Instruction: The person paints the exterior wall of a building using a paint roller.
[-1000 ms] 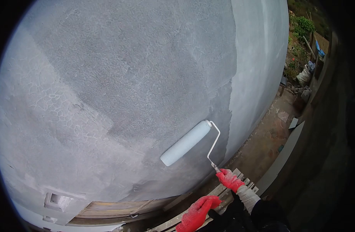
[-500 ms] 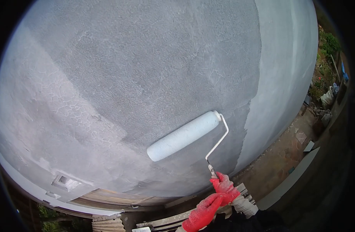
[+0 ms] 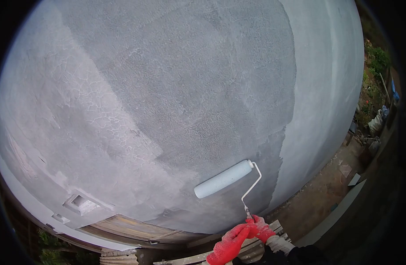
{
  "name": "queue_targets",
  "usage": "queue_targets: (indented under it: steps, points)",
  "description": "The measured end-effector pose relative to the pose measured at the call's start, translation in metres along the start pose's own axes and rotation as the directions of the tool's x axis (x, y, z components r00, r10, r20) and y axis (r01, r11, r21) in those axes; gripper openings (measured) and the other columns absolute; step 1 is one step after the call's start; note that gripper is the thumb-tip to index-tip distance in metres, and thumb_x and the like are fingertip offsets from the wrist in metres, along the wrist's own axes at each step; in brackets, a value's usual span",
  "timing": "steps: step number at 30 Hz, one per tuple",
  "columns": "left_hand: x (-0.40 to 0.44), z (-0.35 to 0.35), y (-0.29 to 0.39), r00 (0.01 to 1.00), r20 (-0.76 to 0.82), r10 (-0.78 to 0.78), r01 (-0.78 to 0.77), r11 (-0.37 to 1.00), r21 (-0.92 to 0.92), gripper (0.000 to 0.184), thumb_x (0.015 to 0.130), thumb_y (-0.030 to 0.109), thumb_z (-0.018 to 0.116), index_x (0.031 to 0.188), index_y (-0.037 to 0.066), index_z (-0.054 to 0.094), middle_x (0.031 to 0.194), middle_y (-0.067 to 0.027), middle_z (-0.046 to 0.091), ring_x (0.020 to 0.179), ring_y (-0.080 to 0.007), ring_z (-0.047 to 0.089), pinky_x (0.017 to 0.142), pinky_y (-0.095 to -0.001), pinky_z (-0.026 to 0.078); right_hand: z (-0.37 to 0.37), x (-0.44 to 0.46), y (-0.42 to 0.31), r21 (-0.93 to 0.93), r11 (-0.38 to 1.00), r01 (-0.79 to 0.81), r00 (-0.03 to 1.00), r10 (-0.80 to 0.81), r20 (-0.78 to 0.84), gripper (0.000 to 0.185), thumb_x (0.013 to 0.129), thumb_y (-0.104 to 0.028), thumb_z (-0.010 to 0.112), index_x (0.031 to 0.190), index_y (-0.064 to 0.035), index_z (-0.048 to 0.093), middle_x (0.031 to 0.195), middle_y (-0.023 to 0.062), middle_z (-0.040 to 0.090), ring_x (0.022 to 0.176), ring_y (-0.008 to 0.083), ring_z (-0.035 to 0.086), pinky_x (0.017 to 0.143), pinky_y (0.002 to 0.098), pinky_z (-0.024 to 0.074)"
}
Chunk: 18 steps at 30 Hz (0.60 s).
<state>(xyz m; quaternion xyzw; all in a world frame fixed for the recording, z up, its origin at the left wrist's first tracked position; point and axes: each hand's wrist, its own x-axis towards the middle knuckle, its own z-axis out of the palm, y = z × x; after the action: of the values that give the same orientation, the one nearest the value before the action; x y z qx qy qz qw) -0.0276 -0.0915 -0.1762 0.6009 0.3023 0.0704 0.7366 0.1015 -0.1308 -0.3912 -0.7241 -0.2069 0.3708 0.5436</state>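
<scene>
A long pale blue paint roller [image 3: 223, 179] rests against the grey wall [image 3: 176, 101], tilted with its right end higher. Its bent white wire frame runs down to a handle at the lower middle. Around that handle my right hand [image 3: 262, 229], in a red glove with a whitish cuff, is closed. My left hand [image 3: 231, 244], also red-gloved, is beside it on the left, its fingers closed and overlapping the right hand. Whether the left fingers touch the handle is hidden. Darker damp-looking grey surrounds the roller, with a lighter painted strip [image 3: 320, 88] to the right.
Below the wall are a wooden door or shutter [image 3: 136, 229] and a small square opening [image 3: 83, 204]. Pale wooden slats [image 3: 273, 227] lie beneath my hands. At the right are a dirt path [image 3: 318, 194], white sacks [image 3: 376, 123] and green plants [image 3: 379, 59].
The roller first tilted flatter and rose slightly, then came down the wall and rightward. My left hand moved closer to the right hand and now overlaps it. The view has shifted.
</scene>
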Motion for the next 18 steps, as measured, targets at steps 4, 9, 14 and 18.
queue_targets:
  steps: [4,9,14,18]
  points:
    - [-0.003,-0.001,0.013,0.999,-0.038,0.011,-0.004,0.983,0.183,0.031,0.103,0.019,0.045,0.12,-0.002,0.058,0.108,-0.0079,0.066,0.104,-0.0153,0.061,0.095,-0.029,0.045,0.008,-0.006,-0.049,0.082,0.997,0.005,1.0,-0.005,0.001,0.042,0.089,-0.041,0.063,0.101,-0.0011,0.065,0.083,0.0173,0.068,0.077,0.0326,0.064,0.07,0.041,0.0485]
    - [-0.008,0.01,0.045,0.994,0.079,0.07,-0.086,0.975,0.207,0.031,0.104,0.018,0.042,0.122,-0.003,0.056,0.111,-0.0088,0.066,0.105,-0.0159,0.06,0.096,-0.0298,0.044,-0.004,0.012,-0.179,0.442,0.877,0.189,0.96,-0.261,0.106,0.033,0.094,-0.035,0.058,0.089,-0.0028,0.06,0.062,0.0012,0.052,0.057,0.0123,0.048,0.055,0.032,0.0393]
    - [-0.012,0.012,0.044,0.991,0.135,0.007,-0.027,0.989,0.142,0.032,0.104,0.018,0.04,0.124,-0.003,0.053,0.113,-0.0096,0.066,0.107,-0.0166,0.06,0.098,-0.0303,0.044,-0.041,0.013,-0.181,0.44,0.86,0.26,0.957,-0.29,0.002,0.031,0.097,-0.033,0.055,0.081,-0.0067,0.054,0.059,-0.0024,0.048,0.053,0.0098,0.047,0.05,0.0287,0.0371]
    - [-0.005,0.021,0.033,0.991,0.137,0.004,-0.022,0.991,0.131,0.03,0.104,0.019,0.043,0.122,-0.002,0.055,0.111,-0.0094,0.066,0.105,-0.0158,0.061,0.096,-0.0296,0.045,-0.072,0.018,-0.105,0.494,0.859,0.136,0.988,-0.157,0.002,0.031,0.097,-0.034,0.051,0.079,-0.0095,0.051,0.056,-0.0013,0.046,0.044,0.0113,0.043,0.043,0.0292,0.0356]
